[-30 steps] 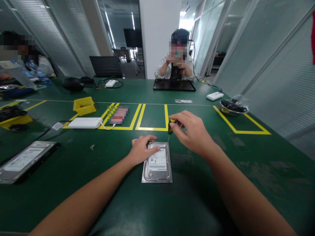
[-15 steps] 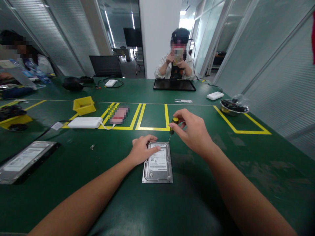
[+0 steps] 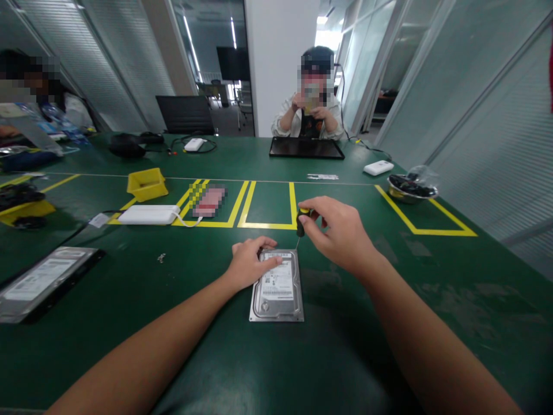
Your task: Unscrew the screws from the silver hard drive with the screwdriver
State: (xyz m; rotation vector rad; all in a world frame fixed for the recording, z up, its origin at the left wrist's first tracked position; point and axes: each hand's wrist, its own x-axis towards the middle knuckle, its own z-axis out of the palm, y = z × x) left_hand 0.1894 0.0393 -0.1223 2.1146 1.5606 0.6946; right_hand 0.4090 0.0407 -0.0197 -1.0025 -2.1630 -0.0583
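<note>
A silver hard drive with a white label lies flat on the green table in front of me. My left hand grips its far left part, thumb across the label and fingers over the far edge. Between the thumb and fingers of my right hand is a small black and yellow screwdriver. Its thin shaft points down, with the tip at the drive's far right corner. Whether a screw sits under the tip is too small to tell.
A second hard drive lies at left, with small screws to its right. Beyond are a yellow bin, a white power bank and a metal bowl of dark items. Across the table sits a person behind a black tablet-like panel.
The screwdriver's handle has tipped slightly left and stands more upright, and my right fingers have shifted round its top. My left hand and the hard drive have stayed put.
</note>
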